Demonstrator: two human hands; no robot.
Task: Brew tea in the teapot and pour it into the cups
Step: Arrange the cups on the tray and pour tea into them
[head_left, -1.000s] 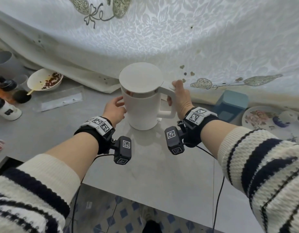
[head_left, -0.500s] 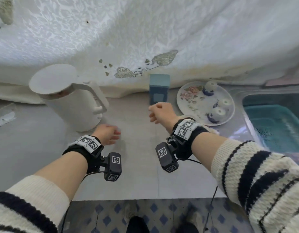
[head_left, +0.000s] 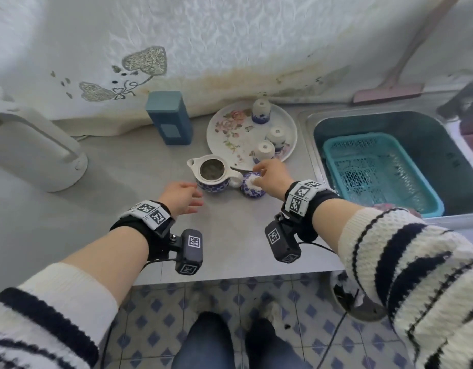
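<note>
Fingers (head_left: 258, 167) of the right hand (head_left: 272, 173) curl down over the white knob of the blue-and-white lid (head_left: 249, 189), which lies on the grey counter (head_left: 230, 235) just right of centre frame. Whether they already pinch the knob cannot be told from this angle. Fingers (head_left: 195, 202) of the left hand (head_left: 180, 195) are straight and relaxed. They hold nothing and sit close beside the foot of the teapot (head_left: 212, 174); contact is unclear. The teapot stands uncovered at centre frame, touching or almost touching the lid, its spout aimed at the upper left and its inside dark and wet-looking. Behind it, a flowered plate (head_left: 224, 134) carries three small cups (head_left: 264, 151) turned upside down. A blue tin (head_left: 170, 117) stands left of the plate, a white kettle (head_left: 35, 153) at the left edge, and a sink (head_left: 389, 123) with a teal basket (head_left: 376, 169) at the right. The step in hand looks like covering the pot to steep. The next move probably calls for a firm pinch on the knob, a lift and short carry left, and a level seating on the rim, perhaps with the left hand steadying the body.
</note>
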